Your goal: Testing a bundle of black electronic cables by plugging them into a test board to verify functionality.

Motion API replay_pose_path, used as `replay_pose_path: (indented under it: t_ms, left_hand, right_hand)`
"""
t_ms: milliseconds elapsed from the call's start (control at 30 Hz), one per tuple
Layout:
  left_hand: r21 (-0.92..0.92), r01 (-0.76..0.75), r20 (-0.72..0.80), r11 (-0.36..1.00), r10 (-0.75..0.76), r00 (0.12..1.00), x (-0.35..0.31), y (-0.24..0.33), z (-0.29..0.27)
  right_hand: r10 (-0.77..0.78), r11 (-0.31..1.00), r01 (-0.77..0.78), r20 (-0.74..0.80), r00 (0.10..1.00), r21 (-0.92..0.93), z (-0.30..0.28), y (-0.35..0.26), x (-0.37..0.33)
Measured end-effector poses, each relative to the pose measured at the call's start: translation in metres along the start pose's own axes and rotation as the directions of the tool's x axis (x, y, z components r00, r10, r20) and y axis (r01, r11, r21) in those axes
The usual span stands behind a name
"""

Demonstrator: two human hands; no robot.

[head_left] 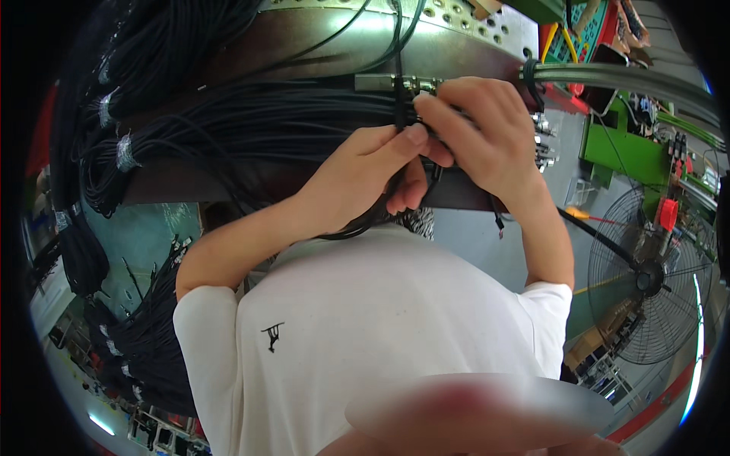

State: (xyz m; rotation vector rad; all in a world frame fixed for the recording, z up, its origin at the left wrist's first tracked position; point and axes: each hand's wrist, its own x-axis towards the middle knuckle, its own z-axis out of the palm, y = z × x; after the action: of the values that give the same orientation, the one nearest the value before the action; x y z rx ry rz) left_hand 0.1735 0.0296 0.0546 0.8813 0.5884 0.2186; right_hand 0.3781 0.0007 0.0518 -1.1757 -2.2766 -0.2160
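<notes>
A black cable (pixel 398 72) hangs down from the far edge to my two hands, which meet at the near side of the bench. My left hand (pixel 361 171) is closed, its thumb and fingers pinching the cable. Beside it on the right, my right hand (pixel 490 137) has its fingers bent in toward my left thumb; they close on what looks like the same cable, mostly hidden by the fingers. Under and left of both hands lies a thick bundle of black cables (pixel 266 121). Metal connectors (pixel 374 82) lie just beyond my fingers.
Tied cable coils (pixel 125 156) pile up at the left, with more hanging below. A perforated metal plate (pixel 456 17) lies at the far side. More metal connectors (pixel 543 143) stick out at the bench's right end. A large floor fan (pixel 648 278) and a green machine (pixel 625 156) stand right.
</notes>
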Motion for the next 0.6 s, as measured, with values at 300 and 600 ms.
replay_pose_path:
  t_ms: [300,600]
  left_hand:
    - [0.392,-0.127,0.076,0.911,0.105,0.992,-0.039,0.018,0.007]
    - [0.526,-0.073,0.102,0.847,0.022,0.995,-0.013,-0.017,0.015]
  right_hand:
    - [0.104,0.972,-0.086,0.069,0.992,-0.221,0.001,0.036,-0.040]
    - [0.493,0.815,-0.504,0.116,0.862,0.285,0.017,0.029,-0.042]
